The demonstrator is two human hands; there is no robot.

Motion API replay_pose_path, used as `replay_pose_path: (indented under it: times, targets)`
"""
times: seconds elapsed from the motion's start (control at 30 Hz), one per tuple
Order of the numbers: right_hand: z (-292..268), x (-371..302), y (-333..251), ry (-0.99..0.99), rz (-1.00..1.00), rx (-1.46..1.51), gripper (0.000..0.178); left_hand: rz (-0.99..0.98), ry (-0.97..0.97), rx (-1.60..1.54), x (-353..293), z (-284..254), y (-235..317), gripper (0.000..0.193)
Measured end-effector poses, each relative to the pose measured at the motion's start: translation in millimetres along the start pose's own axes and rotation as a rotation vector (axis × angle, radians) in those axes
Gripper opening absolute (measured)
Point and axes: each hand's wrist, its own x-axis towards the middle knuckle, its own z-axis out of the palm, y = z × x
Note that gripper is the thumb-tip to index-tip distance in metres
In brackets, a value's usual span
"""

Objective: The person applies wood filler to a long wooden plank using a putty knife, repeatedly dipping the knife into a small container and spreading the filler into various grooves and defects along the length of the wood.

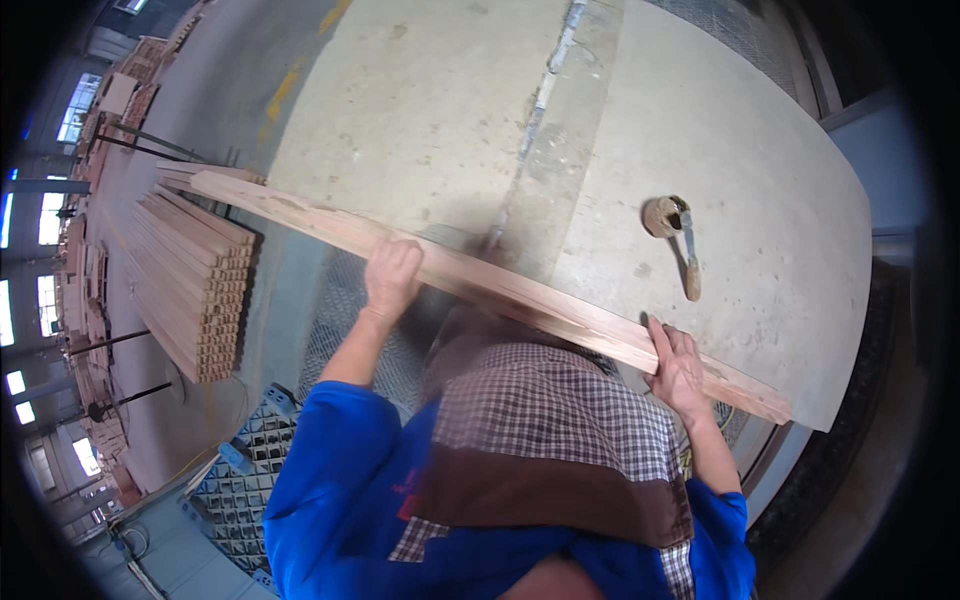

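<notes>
A long, pale reddish wooden board [515, 297] lies slantwise across the near side of a worn, light-coloured table, its left end farther off and its right end close to the table's right corner. My left hand [394, 272] is closed over the board left of its middle, the fingers curled on its edge. Toward the other end, my right hand [678, 368] grips it with fingers over the top. The undersides of both grips are hidden. Beyond the right hand, a small round pot [662, 217] stands on the table with a putty knife [691, 262] leaning from its rim.
Stacked wooden lengths [195, 280] stand to the left of the table. A dark plastic pallet [245, 490] with blue corners is at the lower left. The tabletop [420, 110] carries a whitish seam strip [545, 90]. More timber piles line the far left under windows.
</notes>
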Motion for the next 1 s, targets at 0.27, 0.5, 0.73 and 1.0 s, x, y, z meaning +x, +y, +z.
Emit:
replay_pose_path:
  times: [0.27, 0.5, 0.73, 1.0]
  targets:
    - [22, 4, 12, 0.047, -0.024, -0.197, 0.072, -0.514, 0.105, 0.130, -15, 15, 41, 0.060]
    - [64, -12, 10, 0.324, -0.033, -0.402, 0.044, -1.559, 0.571, -1.567, -28, 22, 58, 0.046]
    - [28, -4, 9, 0.457, 0.057, -0.467, 0.040, -1.606, 0.639, -1.662, -11, 38, 65, 0.053]
    - [36, -4, 39, 0.380, 0.128, -0.362, 0.063, -1.483, 0.522, -1.646, 8, 28, 73, 0.050]
